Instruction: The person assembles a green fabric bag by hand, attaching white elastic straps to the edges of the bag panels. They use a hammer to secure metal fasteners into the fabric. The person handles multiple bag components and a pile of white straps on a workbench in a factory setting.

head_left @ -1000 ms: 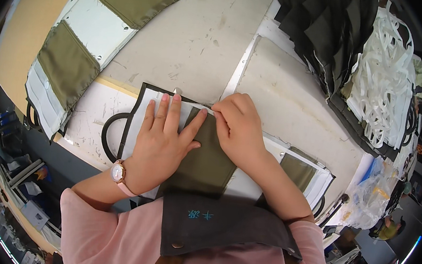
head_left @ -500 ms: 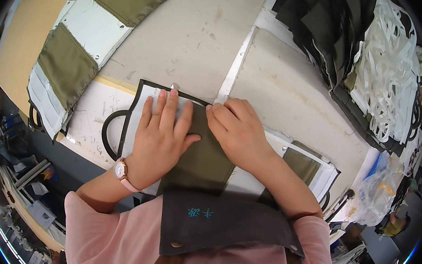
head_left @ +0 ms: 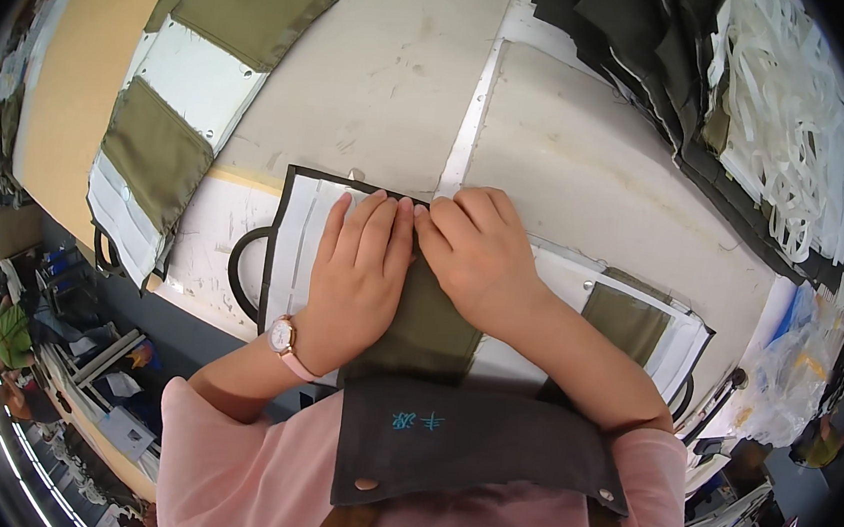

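A white and olive fabric piece [head_left: 429, 326] with dark binding along its far and left edges lies on the table in front of me. From its left side sticks out a black loop handle [head_left: 238, 273]. My left hand [head_left: 359, 276] rests flat on the fabric, fingers stretched out and side by side, tips near the far bound edge. Beside it, my right hand [head_left: 480, 261] has its fingers curled and pinched at that same edge; the fingertips nearly touch those of my left hand. Both hands cover part of the binding.
Another row of white and olive panels [head_left: 158, 152] lies at the left. Dark fabric pieces [head_left: 651, 58] are heaped at the far right beside a tangle of white straps [head_left: 790, 125]. A clear plastic bag [head_left: 788, 381] sits near the right table edge, with scissors-like black handles [head_left: 736, 379] close by.
My left hand has slid rightward along the fabric toward my right hand, and its spread fingers have drawn together. My right hand stays at the bound edge. The whole view has shifted slightly.
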Tool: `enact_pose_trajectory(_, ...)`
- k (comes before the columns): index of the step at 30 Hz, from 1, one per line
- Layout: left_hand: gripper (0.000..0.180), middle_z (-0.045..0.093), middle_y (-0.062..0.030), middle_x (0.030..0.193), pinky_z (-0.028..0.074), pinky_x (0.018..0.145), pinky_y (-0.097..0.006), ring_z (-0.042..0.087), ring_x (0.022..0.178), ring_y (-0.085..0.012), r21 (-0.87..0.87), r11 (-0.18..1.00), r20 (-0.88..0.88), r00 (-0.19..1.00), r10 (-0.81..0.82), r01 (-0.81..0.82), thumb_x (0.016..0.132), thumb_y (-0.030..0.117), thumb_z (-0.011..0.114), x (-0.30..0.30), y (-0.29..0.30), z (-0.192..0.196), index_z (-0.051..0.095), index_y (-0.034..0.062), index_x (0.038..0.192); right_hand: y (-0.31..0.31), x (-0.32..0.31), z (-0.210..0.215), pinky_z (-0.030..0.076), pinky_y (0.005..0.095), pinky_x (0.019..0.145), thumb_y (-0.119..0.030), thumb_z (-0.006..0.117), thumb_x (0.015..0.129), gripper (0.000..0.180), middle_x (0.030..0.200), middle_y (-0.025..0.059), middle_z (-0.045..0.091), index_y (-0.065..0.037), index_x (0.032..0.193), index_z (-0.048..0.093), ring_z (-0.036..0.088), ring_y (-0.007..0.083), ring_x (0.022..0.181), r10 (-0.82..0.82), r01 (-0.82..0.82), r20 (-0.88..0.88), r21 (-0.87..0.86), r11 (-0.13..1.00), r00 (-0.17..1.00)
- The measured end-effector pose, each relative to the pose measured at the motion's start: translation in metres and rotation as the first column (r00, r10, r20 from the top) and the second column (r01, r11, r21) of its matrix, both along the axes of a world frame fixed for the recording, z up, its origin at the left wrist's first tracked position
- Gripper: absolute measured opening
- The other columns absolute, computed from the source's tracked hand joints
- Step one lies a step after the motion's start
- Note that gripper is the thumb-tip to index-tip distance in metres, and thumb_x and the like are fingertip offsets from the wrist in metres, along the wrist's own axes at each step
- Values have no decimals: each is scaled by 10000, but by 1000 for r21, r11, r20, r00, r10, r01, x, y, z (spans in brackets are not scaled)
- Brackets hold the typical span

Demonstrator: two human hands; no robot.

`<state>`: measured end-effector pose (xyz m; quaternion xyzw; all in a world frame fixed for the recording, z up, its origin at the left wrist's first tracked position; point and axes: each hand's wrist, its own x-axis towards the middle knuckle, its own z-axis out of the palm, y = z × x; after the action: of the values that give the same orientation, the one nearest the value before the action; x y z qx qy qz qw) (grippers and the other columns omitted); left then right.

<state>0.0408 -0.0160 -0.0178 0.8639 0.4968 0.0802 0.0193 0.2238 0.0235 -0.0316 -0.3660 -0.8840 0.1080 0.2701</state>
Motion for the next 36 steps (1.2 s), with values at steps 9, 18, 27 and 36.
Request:
enact_pose_trajectory(9, 503, 533, -240, 1333, 380, 1119, -554, 516, 1309, -396, -88, 995, 39, 999, -37, 41, 885, 91, 641, -5, -7, 5, 569, 19, 1377, 0, 42, 19, 437, 397, 812, -47, 714, 801, 139, 927, 68, 587, -56, 924, 650, 549, 282, 895, -242, 191, -71, -421, 887, 968)
enact_pose_trajectory(18, 562, 480, -301, 1350, 346, 1117, -612, 495, 1318, -456, -99, 995, -26, 1000, -13, 10, 881, 61, 590, 4, -11, 4, 572, 181, 1429, -1, 27, 9, 403, 414, 804, -34, 690, 813, 116, 884, 81, 538, -58, 904, 623, 531, 284, 865, -230, 188, -94, -327, 926, 969)
enact_pose_trajectory(27, 554, 464, -305, 1363, 333, 1120, -616, 469, 1341, -458, -98, 995, 11, 1000, -2, 3, 911, 177, 672, 3, -13, 1, 547, 147, 1449, -2, 20, -5, 402, 400, 780, -21, 658, 818, 68, 872, 89, 534, -47, 857, 609, 520, 280, 841, -239, 193, -153, -265, 945, 959)
enact_pose_trajectory(36, 543, 465, -315, 1377, 315, 1122, -632, 458, 1344, -465, -81, 997, 31, 1000, 6, -3, 916, 188, 667, 4, -14, -2, 535, 43, 1423, 8, 6, -8, 430, 394, 735, -30, 676, 793, 90, 863, 92, 555, -46, 855, 613, 533, 284, 829, -140, 120, -125, -150, 981, 982)
